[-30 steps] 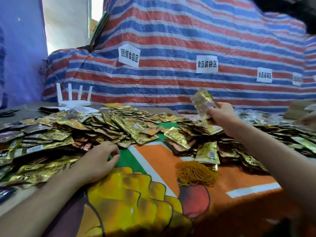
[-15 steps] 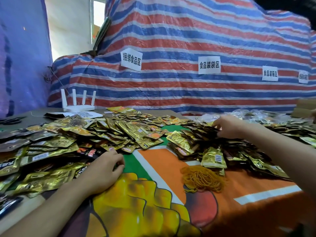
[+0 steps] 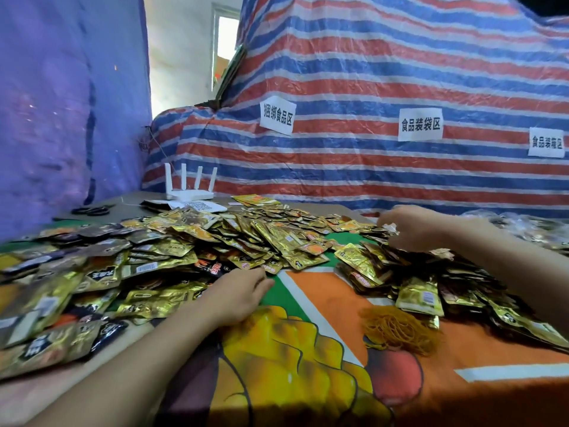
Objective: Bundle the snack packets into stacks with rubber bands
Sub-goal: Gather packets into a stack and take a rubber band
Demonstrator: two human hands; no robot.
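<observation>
Loose gold and dark snack packets (image 3: pixel 191 241) lie heaped over the left and middle of the table. A second heap of snack packets (image 3: pixel 418 297) covers the right side. Orange rubber bands (image 3: pixel 397 331) sit in a tangle on the printed cloth just in front of that right heap. My left hand (image 3: pixel 240 294) rests on the cloth at the near edge of the left heap, fingers loosely curled and holding nothing. My right hand (image 3: pixel 412 229) reaches into the top of the right heap, and its curled fingers pinch a crinkled packet edge.
A white router (image 3: pixel 189 188) with antennas stands at the back left, with a QR-code card (image 3: pixel 200 207) and black scissors (image 3: pixel 92 210) near it. A striped tarp (image 3: pixel 369 87) with paper labels rises behind the table. Bare printed cloth (image 3: pixel 308 365) lies between my arms.
My right hand, which held a packet stack up in the air, has come down onto the right heap and moved farther back. My left hand has stayed at the heap's edge.
</observation>
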